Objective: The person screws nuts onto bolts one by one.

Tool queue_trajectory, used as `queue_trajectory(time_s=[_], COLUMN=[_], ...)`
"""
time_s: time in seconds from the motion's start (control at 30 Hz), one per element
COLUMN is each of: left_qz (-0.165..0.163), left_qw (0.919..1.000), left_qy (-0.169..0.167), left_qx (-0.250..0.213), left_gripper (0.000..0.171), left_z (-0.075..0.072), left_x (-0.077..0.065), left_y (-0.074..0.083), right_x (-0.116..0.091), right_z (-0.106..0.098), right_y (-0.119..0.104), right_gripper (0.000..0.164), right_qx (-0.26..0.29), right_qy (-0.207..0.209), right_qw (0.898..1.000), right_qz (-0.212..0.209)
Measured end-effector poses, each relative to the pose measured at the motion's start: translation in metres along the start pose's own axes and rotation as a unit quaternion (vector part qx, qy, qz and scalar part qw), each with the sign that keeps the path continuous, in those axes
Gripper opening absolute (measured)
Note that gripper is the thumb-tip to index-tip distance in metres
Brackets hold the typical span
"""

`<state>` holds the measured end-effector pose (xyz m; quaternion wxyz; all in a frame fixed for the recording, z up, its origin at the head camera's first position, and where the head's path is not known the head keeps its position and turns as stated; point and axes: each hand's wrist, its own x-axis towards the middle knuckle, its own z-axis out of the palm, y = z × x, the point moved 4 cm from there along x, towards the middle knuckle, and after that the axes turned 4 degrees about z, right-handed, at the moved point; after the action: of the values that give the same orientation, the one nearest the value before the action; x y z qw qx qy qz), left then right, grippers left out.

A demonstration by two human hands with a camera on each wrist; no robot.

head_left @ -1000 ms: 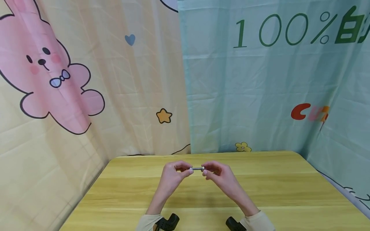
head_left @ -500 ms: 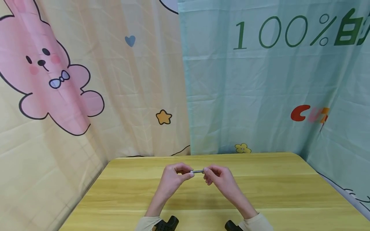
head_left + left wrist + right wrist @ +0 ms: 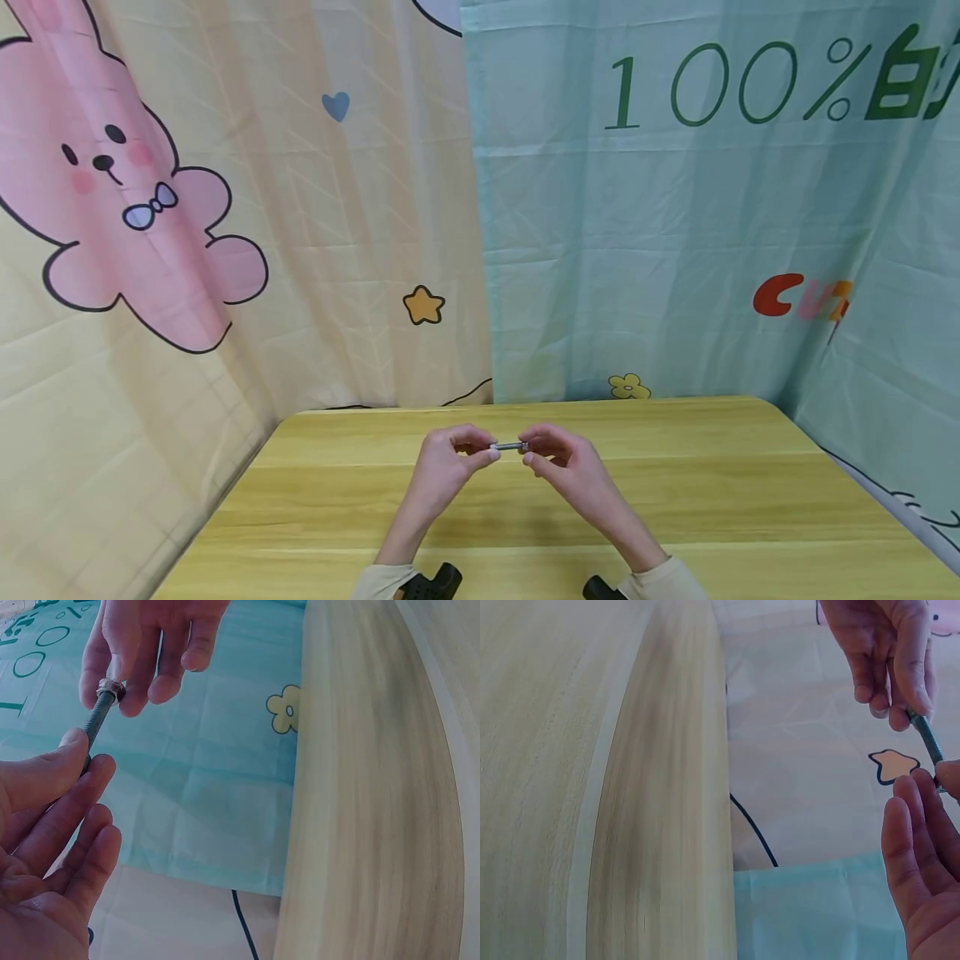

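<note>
A small metal bolt (image 3: pixel 508 447) is held nearly level above the table in the head view. My left hand (image 3: pixel 442 458) pinches one end between thumb and fingers, hiding that end. On the other end sits a nut (image 3: pixel 111 691), with the bolt's threads (image 3: pixel 96 724) showing between it and the left thumb. My right hand (image 3: pixel 566 462) has its thumb and fingertips around the nut; its other fingers (image 3: pixel 900 832) extend loosely in the right wrist view. The nut is partly covered by the right fingertips there.
A wood-grain table (image 3: pixel 360 500) lies under both hands. Printed curtains stand behind it, one cream (image 3: pixel 360 208) and one blue-green (image 3: pixel 555 250). Black devices (image 3: pixel 442 581) are strapped at the wrists. A dark cable (image 3: pixel 754 829) hangs beyond the table edge.
The right thumb has shifted from over the nut end to below it, so the nut shows again, and the right fingers have spread slightly. The left hand keeps its pinch on the bolt.
</note>
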<state>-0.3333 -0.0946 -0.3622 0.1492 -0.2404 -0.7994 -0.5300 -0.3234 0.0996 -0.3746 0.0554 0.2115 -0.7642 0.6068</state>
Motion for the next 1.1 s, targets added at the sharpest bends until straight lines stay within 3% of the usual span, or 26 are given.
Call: queue_trajectory(time_s=[0.33, 0.77, 1.1], left_qz=[-0.006, -0.011, -0.016], left_qw=[0.9999, 0.9999, 0.9998], left_qy=[0.001, -0.005, 0.003], left_qx=[-0.009, -0.003, -0.012], left_gripper=[0.006, 0.006, 0.006], left_z=[0.0002, 0.0032, 0.0008], left_x=[-0.0006, 0.0008, -0.0003], left_y=[-0.0008, -0.0016, 0.0006], right_x=[-0.0004, -0.0003, 0.0007], right_z=[0.0013, 0.0024, 0.0017], right_y=[0.0024, 0.007, 0.0036], right_gripper=[0.023, 0.034, 0.023], right_qx=[-0.013, -0.004, -0.009], right_qy=[-0.011, 0.019, 0.002], right_qw=[1.0, 0.999, 1.0], right_qz=[0.017, 0.046, -0.007])
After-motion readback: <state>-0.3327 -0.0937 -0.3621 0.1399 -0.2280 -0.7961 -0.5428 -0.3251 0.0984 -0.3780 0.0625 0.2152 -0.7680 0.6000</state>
